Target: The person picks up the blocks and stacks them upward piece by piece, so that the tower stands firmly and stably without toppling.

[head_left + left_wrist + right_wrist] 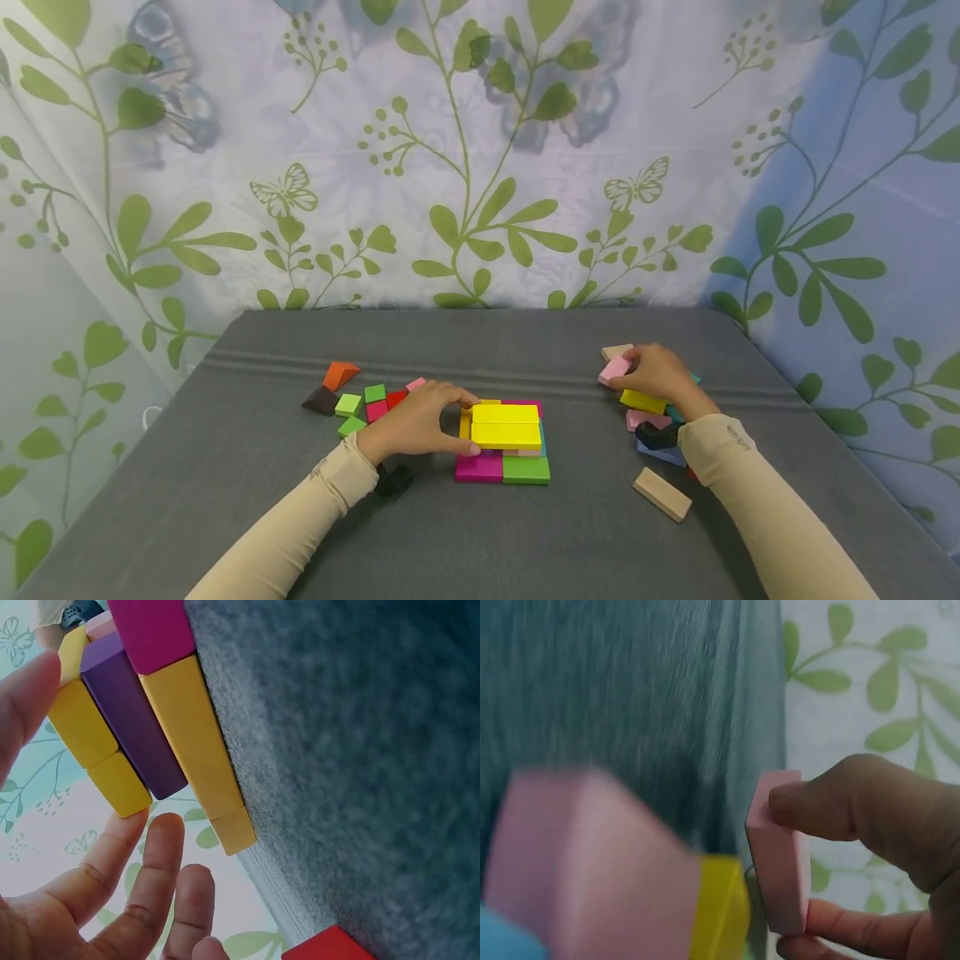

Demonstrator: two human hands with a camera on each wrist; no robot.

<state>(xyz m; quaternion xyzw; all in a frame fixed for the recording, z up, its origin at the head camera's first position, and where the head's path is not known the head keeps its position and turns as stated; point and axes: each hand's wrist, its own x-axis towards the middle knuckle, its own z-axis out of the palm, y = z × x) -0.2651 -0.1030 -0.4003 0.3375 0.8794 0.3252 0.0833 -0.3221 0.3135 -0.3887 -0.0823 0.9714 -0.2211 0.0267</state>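
Note:
Near the middle of the table stands a low stack of coloured blocks, topped by two yellow blocks (506, 424) lying side by side. My left hand (422, 419) spans their left ends, thumb at the near side and index fingertip at the far side. The left wrist view shows a purple block (131, 712) under the yellow pair and an orange-yellow block (191, 731) lower down. On the right, my right hand (660, 372) pinches a pink block (780, 859) between thumb and fingers, held above the table beside a block pile.
Below the right hand lie a yellow block (643, 402), another pink block (645, 420) and a blue block (662, 452). A plain wooden block (662, 494) lies nearer. Left of the stack are green, red and pink pieces, an orange triangular block (341, 374) and a dark block (321, 401).

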